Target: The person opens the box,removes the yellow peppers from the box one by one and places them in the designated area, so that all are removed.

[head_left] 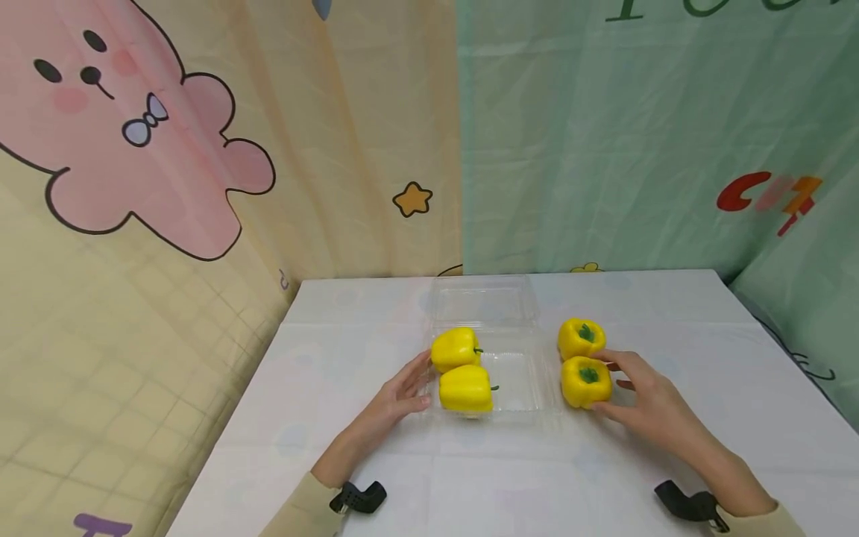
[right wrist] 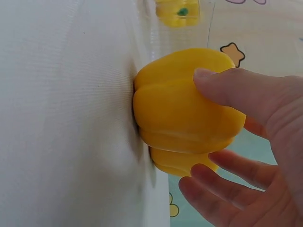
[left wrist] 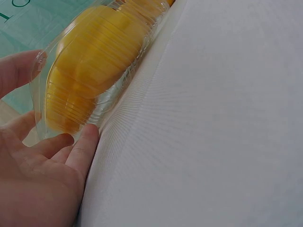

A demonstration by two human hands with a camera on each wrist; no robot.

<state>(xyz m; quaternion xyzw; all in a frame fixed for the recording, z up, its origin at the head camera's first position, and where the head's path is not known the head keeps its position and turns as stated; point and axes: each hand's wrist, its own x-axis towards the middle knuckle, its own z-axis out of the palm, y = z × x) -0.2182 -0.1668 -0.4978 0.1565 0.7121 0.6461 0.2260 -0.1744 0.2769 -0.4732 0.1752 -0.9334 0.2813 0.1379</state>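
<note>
A clear plastic clamshell box (head_left: 517, 380) lies with its lid (head_left: 483, 302) folded back. Two yellow bell peppers lie on their sides in its left part, the rear pepper (head_left: 455, 349) and the front pepper (head_left: 466, 388), stems pointing right. My left hand (head_left: 392, 395) touches the box's left side with fingers spread; the left wrist view shows fingertips against its clear wall (left wrist: 40, 94). To the right of the box, my right hand (head_left: 647, 403) holds an upright yellow bell pepper (head_left: 586, 382) between thumb and finger. Another upright pepper (head_left: 581, 338) stands right behind it.
A white cloth (head_left: 496, 477) covers the table. Printed curtains (head_left: 376, 134) hang behind its far edge and along both sides. A black wrist strap piece (head_left: 362, 497) sits on the left wrist, and another (head_left: 684, 501) on the right.
</note>
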